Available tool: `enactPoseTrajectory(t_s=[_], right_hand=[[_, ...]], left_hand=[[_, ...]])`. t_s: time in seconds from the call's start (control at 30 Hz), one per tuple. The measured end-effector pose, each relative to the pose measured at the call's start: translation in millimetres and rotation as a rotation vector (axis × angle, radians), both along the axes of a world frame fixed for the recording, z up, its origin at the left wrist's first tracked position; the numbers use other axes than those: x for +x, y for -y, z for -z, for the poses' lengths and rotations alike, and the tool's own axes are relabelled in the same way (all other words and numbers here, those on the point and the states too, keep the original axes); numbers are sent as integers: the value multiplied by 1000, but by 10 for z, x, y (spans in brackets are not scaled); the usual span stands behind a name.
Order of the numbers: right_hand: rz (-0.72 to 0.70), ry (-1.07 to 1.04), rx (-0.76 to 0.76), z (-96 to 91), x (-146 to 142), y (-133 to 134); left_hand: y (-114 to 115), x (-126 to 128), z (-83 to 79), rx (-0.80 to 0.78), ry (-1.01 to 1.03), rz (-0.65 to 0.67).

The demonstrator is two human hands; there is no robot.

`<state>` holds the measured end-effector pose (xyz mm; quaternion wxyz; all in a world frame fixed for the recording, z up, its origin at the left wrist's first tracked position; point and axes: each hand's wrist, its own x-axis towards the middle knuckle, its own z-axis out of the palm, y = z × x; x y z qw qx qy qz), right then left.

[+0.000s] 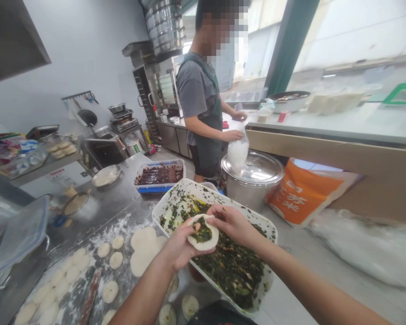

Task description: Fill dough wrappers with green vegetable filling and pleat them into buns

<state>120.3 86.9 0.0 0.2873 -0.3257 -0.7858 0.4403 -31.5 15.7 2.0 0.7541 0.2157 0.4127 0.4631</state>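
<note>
A round dough wrapper [205, 244] with chopped green filling [203, 232] in its middle rests in my left hand [180, 248], the fingers curled under it and the thumb over the filling. My right hand [225, 221] pinches the wrapper's far right edge. Both hands are above a white tub [272, 230] of dark green chopped vegetable filling [238, 271]. Left of the tub, flat rolled wrappers [140, 262] overlap on the floured steel table. Small dough pieces [110, 291] and a rolling pin [90, 295] lie farther left. Filled buns [190, 307] sit near the front edge.
A tub of dark paste [159, 175] stands behind the filling tub. Beyond it, a co-worker [203, 99] holds a plastic bag [238, 151] over a large lidded steel pot [253, 169]. An orange rice sack [301, 192] leans at right. A metal bowl [77, 205] stands at left.
</note>
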Motion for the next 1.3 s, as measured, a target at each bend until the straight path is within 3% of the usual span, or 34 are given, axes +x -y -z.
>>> enactPoseTrajectory(t_s=[0.1, 0.27, 0.37, 0.53, 0.7, 0.9, 0.97, 1.13, 1.3], right_hand=[[2, -62, -95, 71, 16, 7], [-70, 142, 176, -13, 23, 98], [-91, 217, 221, -83, 13, 121], [-100, 235, 45, -93, -13, 99], [-130, 221, 146, -141, -23, 147], [-147, 265, 61, -114, -51, 145], [-127, 235, 21, -54, -40, 129], [-39, 60, -89, 57, 5, 129], [-34, 145, 63, 30, 2, 168]], left_hand=[[40, 47, 16, 85, 54, -120], [55, 117, 198, 76, -180, -180], [45, 126, 221, 32, -263, -140], [63, 127, 178, 13, -313, -74], [80, 117, 172, -7, -363, 28], [41, 79, 207, 23, -485, 147], [36, 48, 190, -11, -394, 109], [66, 34, 105, -32, -31, -134], [86, 121, 120, 28, -159, -207]])
